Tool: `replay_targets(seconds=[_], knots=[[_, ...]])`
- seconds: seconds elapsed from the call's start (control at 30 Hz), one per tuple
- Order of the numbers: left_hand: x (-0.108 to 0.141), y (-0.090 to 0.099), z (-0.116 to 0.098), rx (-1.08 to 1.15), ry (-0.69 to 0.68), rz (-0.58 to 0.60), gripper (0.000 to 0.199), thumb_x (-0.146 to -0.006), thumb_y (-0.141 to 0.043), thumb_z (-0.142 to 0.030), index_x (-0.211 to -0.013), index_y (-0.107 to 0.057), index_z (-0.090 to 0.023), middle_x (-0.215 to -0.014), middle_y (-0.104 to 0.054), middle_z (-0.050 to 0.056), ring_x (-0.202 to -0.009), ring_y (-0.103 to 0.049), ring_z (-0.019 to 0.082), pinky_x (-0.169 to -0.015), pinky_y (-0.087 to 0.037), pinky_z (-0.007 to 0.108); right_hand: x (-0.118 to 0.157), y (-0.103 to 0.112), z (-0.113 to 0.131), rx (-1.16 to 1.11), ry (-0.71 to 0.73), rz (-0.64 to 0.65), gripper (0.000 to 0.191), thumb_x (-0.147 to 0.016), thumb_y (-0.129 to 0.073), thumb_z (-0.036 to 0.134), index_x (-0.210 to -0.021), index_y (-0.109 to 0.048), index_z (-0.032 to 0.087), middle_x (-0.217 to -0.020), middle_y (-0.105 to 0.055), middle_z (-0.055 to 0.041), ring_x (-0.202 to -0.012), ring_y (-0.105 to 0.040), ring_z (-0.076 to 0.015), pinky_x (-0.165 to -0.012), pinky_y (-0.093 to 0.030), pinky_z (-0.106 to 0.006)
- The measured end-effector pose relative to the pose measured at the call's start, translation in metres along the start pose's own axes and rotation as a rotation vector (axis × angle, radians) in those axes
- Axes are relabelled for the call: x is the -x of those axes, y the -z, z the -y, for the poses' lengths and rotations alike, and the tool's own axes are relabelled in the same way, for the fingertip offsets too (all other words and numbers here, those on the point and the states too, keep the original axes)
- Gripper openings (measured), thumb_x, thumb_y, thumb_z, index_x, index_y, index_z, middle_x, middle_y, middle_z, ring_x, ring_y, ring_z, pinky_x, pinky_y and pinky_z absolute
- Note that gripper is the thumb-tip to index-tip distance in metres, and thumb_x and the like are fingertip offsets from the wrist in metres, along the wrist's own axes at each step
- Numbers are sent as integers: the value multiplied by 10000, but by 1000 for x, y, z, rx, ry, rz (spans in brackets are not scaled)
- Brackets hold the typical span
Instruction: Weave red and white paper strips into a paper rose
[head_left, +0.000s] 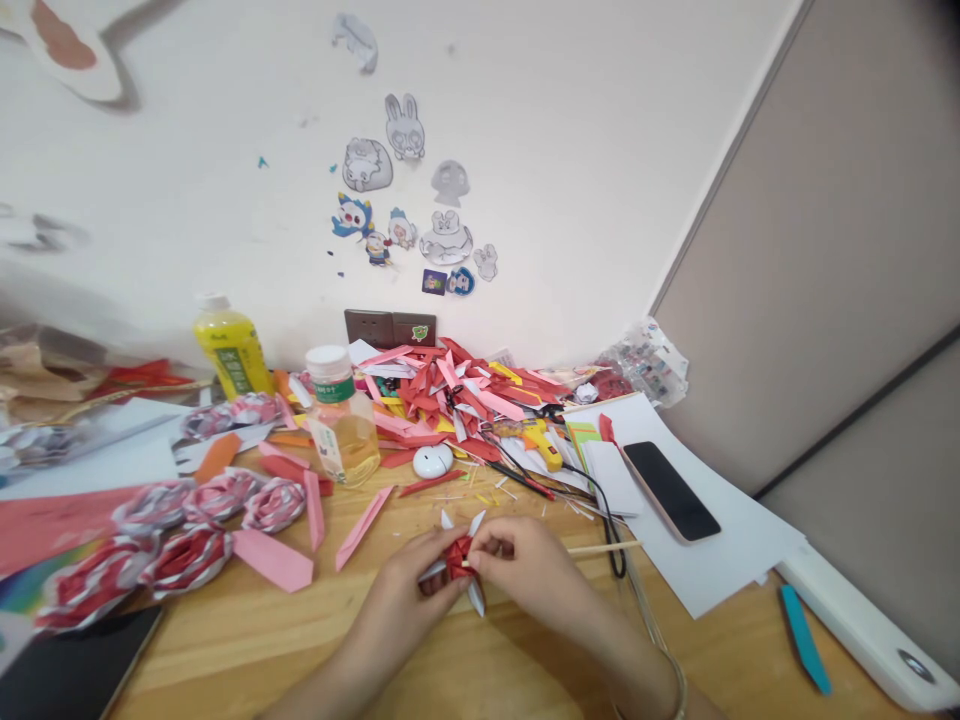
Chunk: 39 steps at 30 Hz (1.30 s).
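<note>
Two bare hands work close together above a wooden table, with a red-and-white paper piece between their fingertips. The left hand is partly closed, its thumb and fingers curled around the near and far sides of the piece, keeping hold of it. The right hand has its fingers bent inward, thumb and forefinger drawn together on the red middle from the other side; exactly which bit they pinch cannot be told. White points of paper stick out past the fingers.

Just right of the right hand, a pale stick reaches outward; its other end is hidden. Farther right and beyond lies a phone on white paper. Beyond the right hand sits a yellow glue gun, near a heap of folded paper strips. Beyond the left hand are a white case and a white-capped bottle. Left of that hand lie a pink strip and red-and-white twisted coils.
</note>
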<state>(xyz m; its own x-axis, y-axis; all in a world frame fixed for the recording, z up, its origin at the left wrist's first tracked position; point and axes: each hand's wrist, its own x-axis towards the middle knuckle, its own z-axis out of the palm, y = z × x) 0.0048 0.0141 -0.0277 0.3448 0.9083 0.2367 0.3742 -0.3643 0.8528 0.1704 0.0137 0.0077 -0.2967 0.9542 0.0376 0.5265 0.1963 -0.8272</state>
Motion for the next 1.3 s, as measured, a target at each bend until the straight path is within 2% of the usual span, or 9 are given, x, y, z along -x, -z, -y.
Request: replay_targets(seconds=[0.77,1.0,1.3], knots=[[0,0,0,-22,-18,15,310,-756,-586,-179,-1061,-622,-221,-931,-690,29,-846,-640,181,-747,-510,255,1,3,5,107,56,20,109,-723,-573,103,-699,-639,186,-705,-646,22,-665,-565,-107,-600,-364,-185],[-1,-1,1,-36,-33,1,309,-762,-600,-206,-1070,-621,-228,-975,-686,41,-889,-635,191,-776,-505,265,1,5,7,196,37,-17,69,-704,-638,116,-685,-646,182,-737,-653,12,-727,-575,-123,-652,-371,-202],[-1,-1,-1,-18,-23,11,294,-763,-592,-203,-1054,-624,-228,-937,-688,31,-850,-640,183,-756,-514,264,2,4,9,255,97,-7,76,-741,-629,115,-700,-632,179,-752,-642,13,-757,-564,-124,-681,-362,-206]])
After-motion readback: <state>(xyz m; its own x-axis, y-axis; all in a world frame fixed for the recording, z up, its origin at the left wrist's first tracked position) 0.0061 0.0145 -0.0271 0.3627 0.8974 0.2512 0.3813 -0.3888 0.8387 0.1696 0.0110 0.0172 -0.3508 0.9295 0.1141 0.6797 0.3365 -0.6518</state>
